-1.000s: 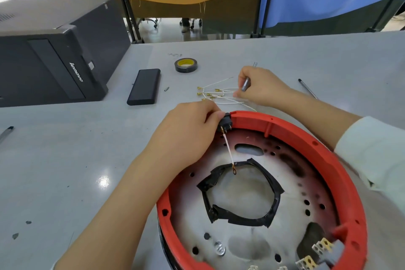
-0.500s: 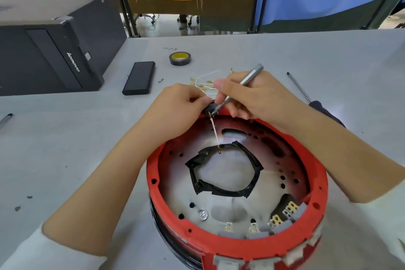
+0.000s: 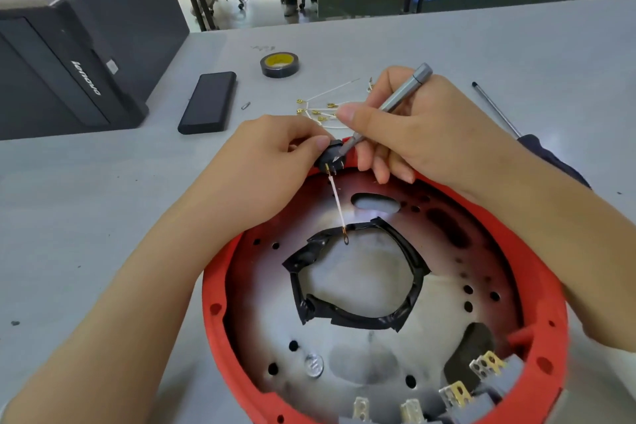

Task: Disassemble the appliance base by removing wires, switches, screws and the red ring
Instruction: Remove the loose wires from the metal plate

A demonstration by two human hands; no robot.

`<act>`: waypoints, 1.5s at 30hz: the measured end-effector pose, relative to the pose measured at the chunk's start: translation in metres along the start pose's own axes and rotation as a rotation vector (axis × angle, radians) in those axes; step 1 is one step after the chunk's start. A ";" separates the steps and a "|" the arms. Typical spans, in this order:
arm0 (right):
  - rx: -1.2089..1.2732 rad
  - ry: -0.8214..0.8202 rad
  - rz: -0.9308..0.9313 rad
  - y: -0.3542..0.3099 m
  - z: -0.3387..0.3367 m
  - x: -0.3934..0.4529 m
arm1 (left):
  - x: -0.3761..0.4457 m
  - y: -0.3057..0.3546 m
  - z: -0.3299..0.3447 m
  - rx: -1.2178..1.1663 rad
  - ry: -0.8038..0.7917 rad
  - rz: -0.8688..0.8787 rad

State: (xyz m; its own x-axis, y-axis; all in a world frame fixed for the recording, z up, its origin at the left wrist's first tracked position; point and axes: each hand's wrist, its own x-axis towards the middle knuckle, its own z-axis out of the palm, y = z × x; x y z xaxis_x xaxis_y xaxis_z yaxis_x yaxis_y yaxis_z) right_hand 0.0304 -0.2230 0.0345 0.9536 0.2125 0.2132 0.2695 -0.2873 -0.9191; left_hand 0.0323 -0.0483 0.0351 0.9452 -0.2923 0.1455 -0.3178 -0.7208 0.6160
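Observation:
The appliance base lies in front of me, a metal plate [image 3: 361, 351] with holes inside a red ring [image 3: 547, 289]. My left hand [image 3: 268, 169] pinches a small black switch [image 3: 332, 157] at the ring's far edge. A white wire [image 3: 339, 205] hangs from the switch down to a ring terminal over black tape [image 3: 358, 318] around the centre hole. My right hand [image 3: 423, 134] grips a grey precision screwdriver [image 3: 389, 105] like a pen, its tip on the switch. Grey switches with metal tabs [image 3: 481, 370] sit at the near right rim.
Several loose white wires [image 3: 320, 110] lie on the grey table [image 3: 103, 217] behind my hands. A black tape roll [image 3: 279, 64], a flat black case [image 3: 209, 102], a black computer tower [image 3: 69, 55] and a long screwdriver [image 3: 495, 108] are around them.
My right hand came back from the loose wires with the screwdriver and set its tip on the switch. My left hand stays on the switch. The view moved closer.

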 end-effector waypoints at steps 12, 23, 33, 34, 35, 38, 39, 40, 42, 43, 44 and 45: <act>0.022 0.074 0.017 -0.006 -0.002 -0.004 | -0.002 0.002 0.000 0.025 0.003 0.006; -0.032 0.004 0.021 -0.007 0.001 -0.004 | -0.001 0.001 0.000 0.044 -0.003 -0.002; -0.030 0.013 0.024 -0.006 0.001 -0.003 | -0.001 0.002 0.001 0.046 -0.001 -0.003; -0.033 0.012 0.024 -0.005 0.001 -0.003 | -0.001 0.002 0.001 0.044 -0.001 -0.004; -0.034 0.008 0.023 -0.005 0.001 -0.003 | -0.001 0.001 0.001 0.044 0.000 -0.004; -0.029 -0.004 0.013 -0.004 0.002 -0.003 | -0.001 0.001 0.001 0.048 0.006 0.000; -0.023 -0.006 0.010 -0.004 0.002 -0.003 | -0.001 0.001 0.001 0.049 0.006 0.002; -0.019 -0.007 0.008 -0.004 0.002 -0.003 | -0.001 0.001 0.001 0.049 0.006 0.004; -0.021 -0.010 0.003 -0.004 0.002 -0.003 | -0.001 0.001 0.001 0.050 0.005 0.008; -0.024 -0.011 0.001 -0.004 0.002 -0.003 | -0.001 0.001 0.001 0.051 0.006 0.011; -0.024 -0.013 0.001 -0.005 0.002 -0.003 | -0.001 0.001 0.001 0.054 0.007 0.013; -0.021 -0.015 0.000 -0.005 0.002 -0.003 | -0.001 0.001 0.001 0.056 0.009 0.014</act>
State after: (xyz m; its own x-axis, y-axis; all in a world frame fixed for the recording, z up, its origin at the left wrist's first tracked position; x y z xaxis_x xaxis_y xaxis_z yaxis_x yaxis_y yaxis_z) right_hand 0.0259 -0.2206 0.0378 0.9514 0.2269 0.2084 0.2729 -0.3070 -0.9117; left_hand 0.0314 -0.0492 0.0347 0.9411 -0.2974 0.1606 -0.3345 -0.7508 0.5696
